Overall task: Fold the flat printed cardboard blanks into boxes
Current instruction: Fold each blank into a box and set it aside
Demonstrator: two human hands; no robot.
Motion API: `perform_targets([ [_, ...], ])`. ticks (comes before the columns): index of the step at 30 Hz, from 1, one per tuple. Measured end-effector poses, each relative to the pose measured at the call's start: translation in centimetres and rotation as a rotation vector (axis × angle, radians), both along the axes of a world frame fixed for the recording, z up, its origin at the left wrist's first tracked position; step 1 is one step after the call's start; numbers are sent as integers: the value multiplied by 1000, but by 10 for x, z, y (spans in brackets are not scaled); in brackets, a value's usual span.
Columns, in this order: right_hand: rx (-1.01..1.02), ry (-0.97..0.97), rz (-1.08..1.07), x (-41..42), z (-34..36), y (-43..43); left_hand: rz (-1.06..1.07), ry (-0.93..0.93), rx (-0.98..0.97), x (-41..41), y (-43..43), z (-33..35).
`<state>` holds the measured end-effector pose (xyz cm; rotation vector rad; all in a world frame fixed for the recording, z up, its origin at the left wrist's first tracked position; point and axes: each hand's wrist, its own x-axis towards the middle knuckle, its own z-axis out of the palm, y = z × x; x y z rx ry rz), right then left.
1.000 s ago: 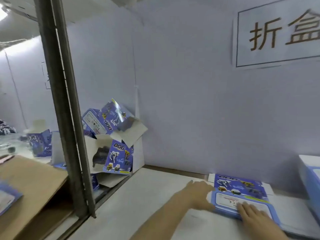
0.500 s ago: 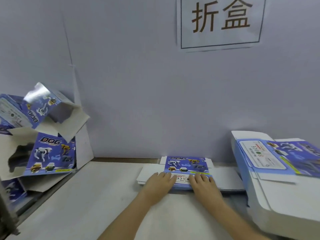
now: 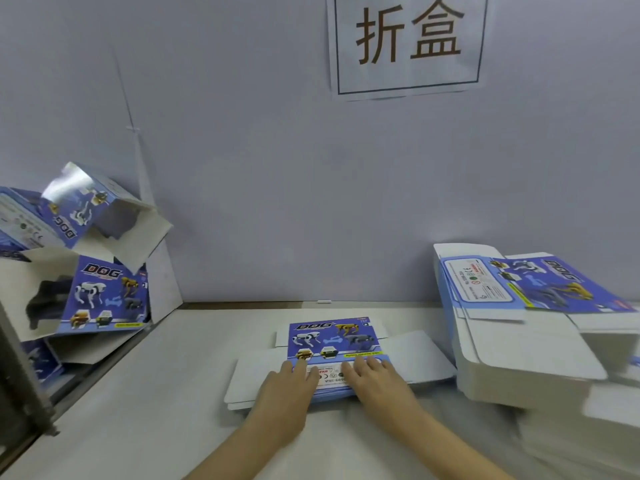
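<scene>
Pressing down with both palms, we pin the flat blank (image 3: 332,339) against the white table (image 3: 166,393), likely so it cannot slide before the first crease. Our left hand (image 3: 285,389) and right hand (image 3: 379,384) lie side by side on its near edge, fingers (image 3: 300,367) straight and spread, gripping nothing. The blank sits square to us, white flaps out to either side. Just right of it waits the tall stack of unfolded blanks (image 3: 526,344), within easy reach. Far left, folded boxes (image 3: 104,296) are heaped beyond the table edge, out of our way. A paper sign (image 3: 408,46) hangs on the wall (image 3: 277,168) behind
</scene>
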<state>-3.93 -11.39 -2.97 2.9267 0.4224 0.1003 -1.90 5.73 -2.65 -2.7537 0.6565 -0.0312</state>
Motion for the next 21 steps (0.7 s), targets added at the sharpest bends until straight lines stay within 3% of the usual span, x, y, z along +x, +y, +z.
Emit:
perform_targets([
  [3,-54,74,4,-30,5,25,-10,94,-57,-17,19,3],
  [8,-85,88,106,-59,21,31,-106,414,-276,-36,36,11],
  [12,-16,107,98,-62,31,17,-192,183,-223,-49,32,2],
  [16,79,289,104,-61,42,5,-354,-82,-222,-66,29,-1],
  [17,100,314,103,-62,44,4,-361,-110,-182,-70,28,1],
  [19,162,345,94,-64,51,3,-339,4,-222,-68,29,7],
  [21,344,378,77,-70,65,-2,-380,-2,-181,-54,36,12],
])
